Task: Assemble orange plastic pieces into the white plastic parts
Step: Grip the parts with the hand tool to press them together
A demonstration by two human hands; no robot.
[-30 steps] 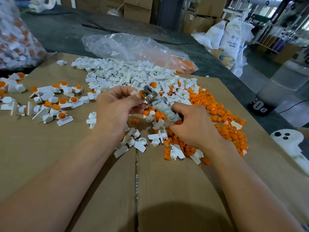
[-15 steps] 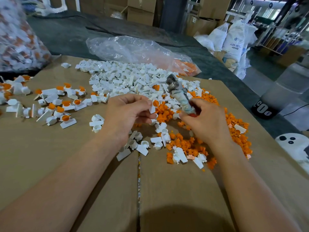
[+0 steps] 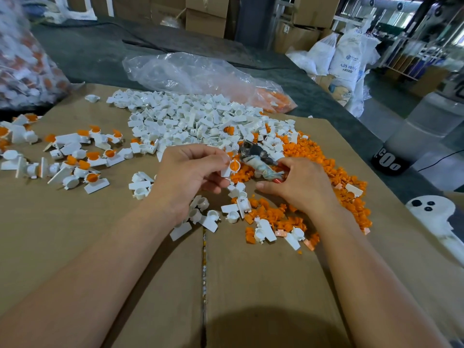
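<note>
My left hand (image 3: 187, 175) pinches a white plastic part with an orange piece in its cup (image 3: 233, 167), held just above the cardboard. My right hand (image 3: 300, 183) grips a tape-wrapped metal tool (image 3: 258, 160), its head lying over the orange heap and pointing toward the held part. Loose orange pieces (image 3: 324, 167) are heaped under and to the right of my right hand. A big pile of white parts (image 3: 190, 121) lies behind both hands.
Several white parts with orange pieces in them (image 3: 75, 156) are spread at the left on the cardboard sheet (image 3: 125, 247). A clear plastic bag (image 3: 195, 74) lies behind the piles. Another bag of parts (image 3: 22, 61) stands far left. Sacks and boxes stand at the back right.
My right hand has lowered the tool from upright to lying over the orange heap. My left hand has turned the white part so its orange piece faces me.
</note>
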